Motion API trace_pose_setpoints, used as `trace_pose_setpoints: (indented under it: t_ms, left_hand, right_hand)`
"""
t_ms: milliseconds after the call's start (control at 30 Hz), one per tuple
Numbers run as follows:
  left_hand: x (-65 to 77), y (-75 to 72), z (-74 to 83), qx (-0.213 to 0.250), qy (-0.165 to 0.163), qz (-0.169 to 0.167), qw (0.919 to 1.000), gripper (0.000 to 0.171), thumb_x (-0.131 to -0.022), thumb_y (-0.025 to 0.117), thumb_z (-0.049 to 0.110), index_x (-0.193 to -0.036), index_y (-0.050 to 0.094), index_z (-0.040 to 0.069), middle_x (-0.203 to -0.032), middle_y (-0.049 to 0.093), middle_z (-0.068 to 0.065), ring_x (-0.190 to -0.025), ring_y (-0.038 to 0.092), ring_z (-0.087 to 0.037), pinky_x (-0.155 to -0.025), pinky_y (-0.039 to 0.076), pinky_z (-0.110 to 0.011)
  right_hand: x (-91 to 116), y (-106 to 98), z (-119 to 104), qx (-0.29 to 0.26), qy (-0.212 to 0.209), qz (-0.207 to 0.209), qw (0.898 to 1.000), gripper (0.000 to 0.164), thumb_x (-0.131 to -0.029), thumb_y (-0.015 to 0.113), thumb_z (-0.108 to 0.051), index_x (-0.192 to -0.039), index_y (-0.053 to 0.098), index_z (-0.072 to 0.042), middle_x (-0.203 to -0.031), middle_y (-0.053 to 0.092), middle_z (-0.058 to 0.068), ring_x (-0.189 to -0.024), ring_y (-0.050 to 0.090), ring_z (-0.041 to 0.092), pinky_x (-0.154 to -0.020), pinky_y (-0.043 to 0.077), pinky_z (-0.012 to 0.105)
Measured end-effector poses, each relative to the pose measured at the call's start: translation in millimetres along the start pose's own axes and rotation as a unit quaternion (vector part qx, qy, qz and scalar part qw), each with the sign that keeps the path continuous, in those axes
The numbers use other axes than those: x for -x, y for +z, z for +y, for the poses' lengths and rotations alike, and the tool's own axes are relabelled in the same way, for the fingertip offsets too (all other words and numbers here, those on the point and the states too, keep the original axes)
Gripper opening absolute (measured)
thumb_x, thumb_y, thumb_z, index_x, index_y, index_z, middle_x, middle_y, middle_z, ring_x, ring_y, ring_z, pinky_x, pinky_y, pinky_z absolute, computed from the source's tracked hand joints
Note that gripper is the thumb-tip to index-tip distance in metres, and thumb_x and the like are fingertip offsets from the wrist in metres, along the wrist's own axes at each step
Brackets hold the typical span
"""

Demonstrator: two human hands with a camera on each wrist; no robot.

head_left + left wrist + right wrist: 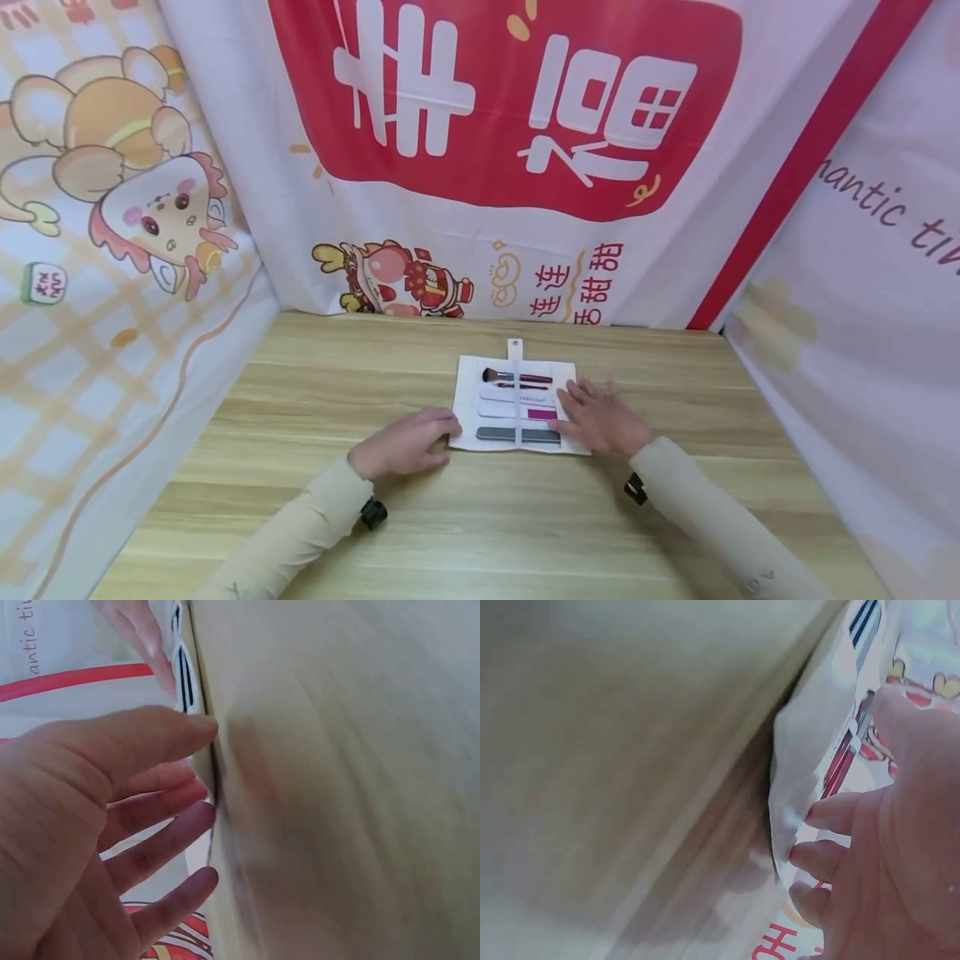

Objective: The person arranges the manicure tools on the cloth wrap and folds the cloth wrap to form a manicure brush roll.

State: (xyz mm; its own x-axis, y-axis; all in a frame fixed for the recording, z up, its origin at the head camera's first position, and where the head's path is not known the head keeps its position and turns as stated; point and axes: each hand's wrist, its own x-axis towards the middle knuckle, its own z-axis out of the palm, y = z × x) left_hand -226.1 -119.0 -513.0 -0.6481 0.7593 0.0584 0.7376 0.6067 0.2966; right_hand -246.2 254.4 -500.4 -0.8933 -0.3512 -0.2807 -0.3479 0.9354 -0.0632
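An unfolded white tool pouch (467, 404) lies flat on the wooden table. Side by side in it are a dark-red-handled brush (534, 377), a thin red-handled tool (525, 386), pale flat pieces, one with a pink block (542, 414), and a grey nail file (497, 434). A pale strap (517, 421) crosses them. My left hand (405, 443) touches the pouch's left edge, thumb apart from the loosely extended fingers (176, 832). At the right edge, my right hand (603, 421) rests its spread fingertips (810, 855) on the pouch.
Bare wooden tabletop (480, 525) surrounds the pouch. Printed cloth walls stand at the left (67, 350), back (637, 275) and right (862, 350). The pouch's snap tab (514, 348) points to the back wall. Each wrist wears a black device (372, 512).
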Motion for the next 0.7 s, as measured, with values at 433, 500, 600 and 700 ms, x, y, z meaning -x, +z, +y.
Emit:
trace_pose_setpoints:
  t_ms: [433,500,600,700]
  left_hand:
    - [-8.0,1.7,-3.7,0.0,-0.006,0.036,0.9993,0.006,-0.094,0.076,0.013,-0.099,0.074,0.012,-0.106,0.073,-0.002,-0.095,0.063,-0.015,-0.088,0.058,-0.037]
    - [-8.9,3.1,-3.5,0.001,-0.014,0.035,0.9993,0.001,-0.097,0.073,0.014,-0.098,0.074,0.014,-0.104,0.073,0.001,-0.093,0.063,-0.012,-0.086,0.057,-0.035]
    - [-12.2,5.2,-3.2,0.009,-0.023,0.039,0.9989,0.007,-0.102,0.068,0.016,-0.098,0.074,0.016,-0.099,0.071,0.004,-0.087,0.061,-0.009,-0.082,0.057,-0.032]
    - [-17.9,6.2,-3.8,0.037,-0.038,0.047,0.9975,0.012,-0.106,0.062,0.017,-0.098,0.071,0.015,-0.09,0.067,0.005,-0.08,0.057,-0.007,-0.075,0.054,-0.029]
  right_hand:
    - [51.6,9.4,-9.9,0.013,-0.06,0.039,0.997,0.068,-0.101,0.069,-0.044,-0.156,0.051,-0.009,-0.163,0.05,0.014,-0.15,0.048,0.036,-0.119,0.037,0.067]
    - [50.1,11.6,-8.1,0.012,-0.08,0.074,0.994,0.056,-0.099,0.074,-0.033,-0.146,0.061,-0.006,-0.152,0.06,0.017,-0.14,0.059,0.036,-0.113,0.047,0.062]
    - [47.1,14.5,-1.0,-0.018,-0.082,0.103,0.991,0.045,-0.097,0.076,-0.026,-0.137,0.069,-0.007,-0.139,0.07,0.013,-0.124,0.068,0.029,-0.107,0.055,0.052]
    - [41.0,16.0,10.3,-0.082,-0.071,0.109,0.988,0.04,-0.096,0.075,-0.026,-0.133,0.072,-0.008,-0.13,0.073,0.007,-0.109,0.067,0.018,-0.101,0.058,0.046]
